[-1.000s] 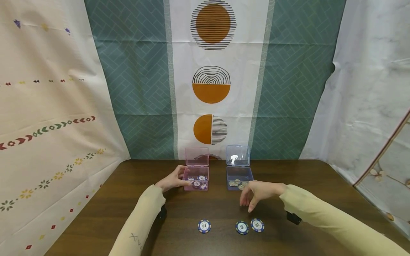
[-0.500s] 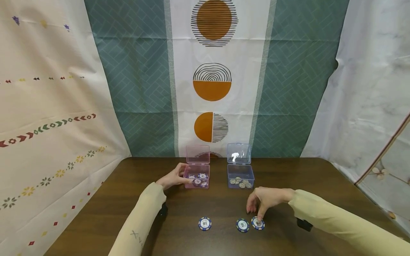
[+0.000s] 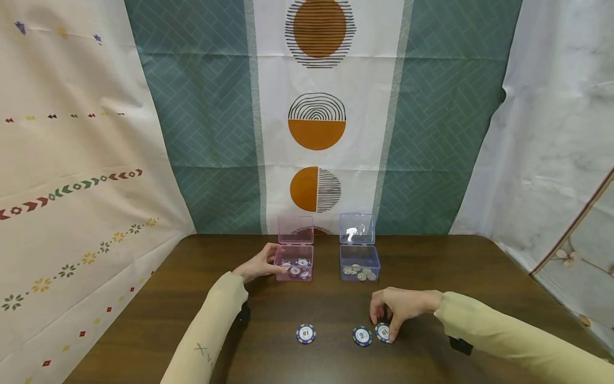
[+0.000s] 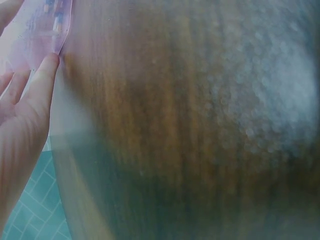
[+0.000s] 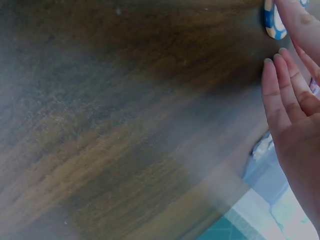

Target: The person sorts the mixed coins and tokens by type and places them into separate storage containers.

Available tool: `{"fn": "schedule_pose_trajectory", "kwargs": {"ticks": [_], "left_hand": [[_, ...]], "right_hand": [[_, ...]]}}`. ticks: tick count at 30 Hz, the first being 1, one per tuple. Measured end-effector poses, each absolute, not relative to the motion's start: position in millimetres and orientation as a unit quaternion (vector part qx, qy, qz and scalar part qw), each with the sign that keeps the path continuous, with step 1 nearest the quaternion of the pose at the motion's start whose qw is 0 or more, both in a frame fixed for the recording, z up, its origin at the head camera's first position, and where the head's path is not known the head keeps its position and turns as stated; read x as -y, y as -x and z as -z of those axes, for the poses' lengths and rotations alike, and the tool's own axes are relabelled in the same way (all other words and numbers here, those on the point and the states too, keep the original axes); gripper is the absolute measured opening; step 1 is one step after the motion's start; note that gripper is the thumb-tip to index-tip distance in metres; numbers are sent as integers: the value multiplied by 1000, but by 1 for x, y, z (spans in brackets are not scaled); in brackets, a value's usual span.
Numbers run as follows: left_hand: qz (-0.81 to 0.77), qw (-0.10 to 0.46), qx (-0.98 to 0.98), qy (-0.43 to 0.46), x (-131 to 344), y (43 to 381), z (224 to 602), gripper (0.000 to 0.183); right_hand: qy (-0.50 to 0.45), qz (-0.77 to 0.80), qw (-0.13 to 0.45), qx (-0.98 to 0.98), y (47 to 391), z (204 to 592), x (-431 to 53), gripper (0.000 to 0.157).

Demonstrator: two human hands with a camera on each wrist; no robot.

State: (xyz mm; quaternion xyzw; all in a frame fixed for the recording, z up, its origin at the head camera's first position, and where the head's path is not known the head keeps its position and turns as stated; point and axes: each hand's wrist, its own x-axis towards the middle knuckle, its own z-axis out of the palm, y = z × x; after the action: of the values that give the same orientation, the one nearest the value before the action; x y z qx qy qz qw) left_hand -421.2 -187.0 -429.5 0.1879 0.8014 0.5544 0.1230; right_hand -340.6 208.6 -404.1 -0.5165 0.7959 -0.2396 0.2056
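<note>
At the left side of a pink clear plastic box (image 3: 294, 276), its lid raised, my left hand (image 3: 259, 264) grips the wall with thumb in front and fingers behind. Several poker chips (image 3: 295, 271) lie inside that box. On the near right of the table, my right hand (image 3: 400, 305) has thumb and fingertips at opposite edges of a blue and white poker chip (image 3: 382, 332), which lies on the wood. A second blue-edged chip (image 3: 362, 336) is just left of it. Another poker chip (image 3: 306, 334) marked 10 lies farther left. In the right wrist view, the thumb partly covers the chip (image 5: 274, 22).
A blue clear plastic box (image 3: 360, 256) with its lid up stands right of the pink one and contains several silvery coins (image 3: 362, 276). The dark wooden table (image 3: 288, 309) ends at a patterned cloth (image 3: 316, 128) behind the boxes.
My right hand has moved from in front of the blue box down and right to the rightmost chip, its thumb now at the chip's near edge. The left hand stays at the pink box.
</note>
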Motion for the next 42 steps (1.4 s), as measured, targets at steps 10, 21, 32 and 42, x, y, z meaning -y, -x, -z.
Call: {"fn": "schedule_pose_trajectory", "kwargs": {"ticks": [10, 21, 32, 42], "left_hand": [[-551, 126, -804, -185, 187, 419, 425, 72], [-553, 125, -803, -184, 188, 420, 428, 72], [-549, 127, -806, -182, 188, 421, 428, 73], [-551, 127, -804, -186, 188, 421, 428, 72]], "right_hand": [[501, 248, 192, -806, 340, 404, -207, 28], [484, 216, 157, -834, 335, 402, -202, 25], [495, 198, 132, -836, 342, 404, -195, 22], [492, 218, 82, -839, 352, 396, -193, 24]]}}
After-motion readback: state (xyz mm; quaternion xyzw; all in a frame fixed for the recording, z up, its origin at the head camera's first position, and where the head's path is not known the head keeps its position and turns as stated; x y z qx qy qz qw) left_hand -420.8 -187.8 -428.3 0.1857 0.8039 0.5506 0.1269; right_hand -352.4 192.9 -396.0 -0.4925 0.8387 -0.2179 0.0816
